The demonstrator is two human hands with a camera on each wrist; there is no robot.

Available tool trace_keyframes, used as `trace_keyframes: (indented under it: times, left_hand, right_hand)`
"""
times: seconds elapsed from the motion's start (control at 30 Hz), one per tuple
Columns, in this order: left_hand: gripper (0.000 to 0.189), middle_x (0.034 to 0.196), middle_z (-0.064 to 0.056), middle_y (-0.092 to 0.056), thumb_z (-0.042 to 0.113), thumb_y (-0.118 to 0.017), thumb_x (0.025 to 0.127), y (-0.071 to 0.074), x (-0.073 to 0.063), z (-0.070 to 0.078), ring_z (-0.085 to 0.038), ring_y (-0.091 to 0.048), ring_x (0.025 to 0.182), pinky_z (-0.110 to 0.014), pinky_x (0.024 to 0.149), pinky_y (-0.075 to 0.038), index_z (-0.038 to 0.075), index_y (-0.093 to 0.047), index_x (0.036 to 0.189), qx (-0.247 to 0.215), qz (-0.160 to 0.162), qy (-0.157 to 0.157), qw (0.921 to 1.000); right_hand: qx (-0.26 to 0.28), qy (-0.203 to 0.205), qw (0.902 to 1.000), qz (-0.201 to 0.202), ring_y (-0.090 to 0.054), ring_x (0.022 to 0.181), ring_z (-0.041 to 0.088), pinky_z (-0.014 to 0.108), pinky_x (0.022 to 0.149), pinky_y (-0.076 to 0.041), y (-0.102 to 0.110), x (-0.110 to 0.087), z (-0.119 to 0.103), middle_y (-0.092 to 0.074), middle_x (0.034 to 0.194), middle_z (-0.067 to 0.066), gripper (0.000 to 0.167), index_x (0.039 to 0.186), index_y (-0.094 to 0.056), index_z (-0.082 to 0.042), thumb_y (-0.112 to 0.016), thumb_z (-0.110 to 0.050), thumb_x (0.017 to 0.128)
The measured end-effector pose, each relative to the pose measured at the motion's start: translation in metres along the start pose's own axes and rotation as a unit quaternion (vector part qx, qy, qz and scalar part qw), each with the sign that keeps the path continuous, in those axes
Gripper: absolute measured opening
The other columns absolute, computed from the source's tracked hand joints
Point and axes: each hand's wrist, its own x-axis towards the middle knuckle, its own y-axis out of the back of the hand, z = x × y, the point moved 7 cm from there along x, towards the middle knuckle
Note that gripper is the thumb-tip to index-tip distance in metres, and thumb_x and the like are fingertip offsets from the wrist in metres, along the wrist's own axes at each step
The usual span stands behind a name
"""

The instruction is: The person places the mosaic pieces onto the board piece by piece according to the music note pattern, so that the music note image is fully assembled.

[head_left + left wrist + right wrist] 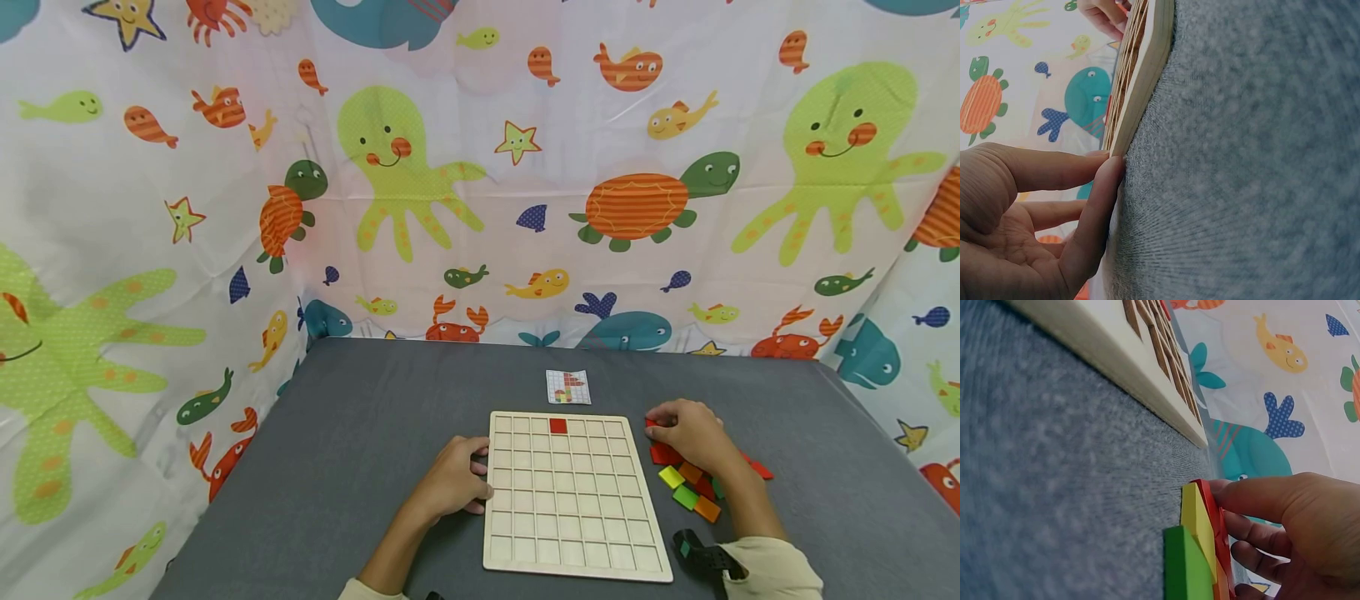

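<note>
Left hand [453,479] pinching the pale wooden gridded board [572,504] by its left edge; right of the board, right hand [692,433] touching a flat red tile [651,422], grip unclear. Best steady the board, lifting one tile cleanly.

White sea-animal curtain [510,192] from nine o'clock through twelve to three; faint pink glow toward twelve. Grey tabletop [360,425] at six.
</note>
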Motion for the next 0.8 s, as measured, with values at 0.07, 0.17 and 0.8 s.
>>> trace_keyframes:
  times: [0.07, 0.17, 0.8]
  left_hand:
    - [0.076, 0.126, -0.019, -0.055, -0.016, -0.076, 0.077, 0.0, 0.0, 0.0, -0.028, -0.059, 0.1, -0.036, 0.054, -0.065, -0.009, -0.052, 0.149, 0.0, 0.001, 0.001, 1.0]
    - [0.076, 0.125, -0.019, -0.055, -0.017, -0.076, 0.076, 0.0, 0.0, 0.0, -0.028, -0.059, 0.099, -0.036, 0.053, -0.065, -0.009, -0.053, 0.149, 0.001, 0.003, 0.001, 1.0]
    - [0.077, 0.129, -0.02, -0.054, -0.016, -0.076, 0.077, 0.0, 0.0, 0.0, -0.029, -0.06, 0.103, -0.037, 0.054, -0.065, -0.009, -0.052, 0.15, -0.002, -0.001, -0.002, 1.0]
  right_hand:
    - [-0.004, 0.003, 1.0, 0.004, -0.062, 0.104, 0.038, 0.065, 0.085, -0.04, 0.001, 0.0, -0.001, -0.07, 0.106, 0.014, 0.027, 0.113, -0.079, -0.003, -0.08, -0.021, 0.094]
    - [-0.006, 0.004, 0.9999, 0.007, -0.063, 0.103, 0.037, 0.066, 0.086, -0.042, 0.002, 0.0, -0.002, -0.071, 0.105, 0.013, 0.027, 0.114, -0.078, -0.003, -0.08, -0.021, 0.095]
    - [0.06, 0.012, 0.9977, -0.03, -0.064, 0.094, 0.024, 0.031, 0.075, -0.058, -0.002, 0.001, -0.036, -0.073, 0.11, 0.011, 0.031, 0.123, -0.075, -0.002, -0.077, -0.021, 0.098]
